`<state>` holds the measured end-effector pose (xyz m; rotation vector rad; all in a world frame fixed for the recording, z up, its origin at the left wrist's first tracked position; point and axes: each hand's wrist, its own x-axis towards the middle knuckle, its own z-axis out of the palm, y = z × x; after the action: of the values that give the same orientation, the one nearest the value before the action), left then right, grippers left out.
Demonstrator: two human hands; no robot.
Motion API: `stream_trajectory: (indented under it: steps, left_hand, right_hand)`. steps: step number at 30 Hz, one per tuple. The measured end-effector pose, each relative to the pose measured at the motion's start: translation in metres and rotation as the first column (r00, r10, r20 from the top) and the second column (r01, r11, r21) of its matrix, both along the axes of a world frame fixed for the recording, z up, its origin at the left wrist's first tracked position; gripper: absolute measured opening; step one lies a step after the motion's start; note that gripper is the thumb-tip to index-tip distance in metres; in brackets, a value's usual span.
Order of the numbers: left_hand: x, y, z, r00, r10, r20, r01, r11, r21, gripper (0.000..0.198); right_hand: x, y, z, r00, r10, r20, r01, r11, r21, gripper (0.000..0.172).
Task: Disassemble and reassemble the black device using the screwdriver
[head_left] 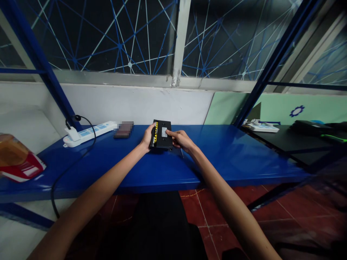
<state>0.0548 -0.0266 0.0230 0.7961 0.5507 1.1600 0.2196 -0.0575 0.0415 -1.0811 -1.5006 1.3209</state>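
Observation:
A flat black box [159, 130], which looks like a small network switch, is held tilted up over the blue table. It has a row of yellow ports along its left side and a white label. My left hand [148, 137] grips its left edge, with the thumb up along the side and the fingers partly hidden behind. My right hand [182, 140] is closed at its right edge, thumb on the label and the other fingers curled. Just below that hand shows a thin pale sliver [181, 153]; I cannot tell what it is.
On the blue table [222, 155] a white power strip [90, 133] with a plugged-in black cable [81, 155] lies at the left. Near it are a brown pixelated item [124, 130] and a red-and-amber container [20, 159]. Blue posts flank the table; white electronics [262, 127] lie right.

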Motion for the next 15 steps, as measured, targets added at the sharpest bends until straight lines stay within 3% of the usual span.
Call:
stream_trajectory:
  steps: [15]
  left_hand:
    - [0.0006,-0.0014,0.0029,0.999,0.010,-0.051,-0.013,0.998,-0.060,0.046]
  right_hand:
    - [-0.0026,-0.0010,-0.0006,0.997,-0.002,0.075,0.002,1.000,-0.002,0.049]
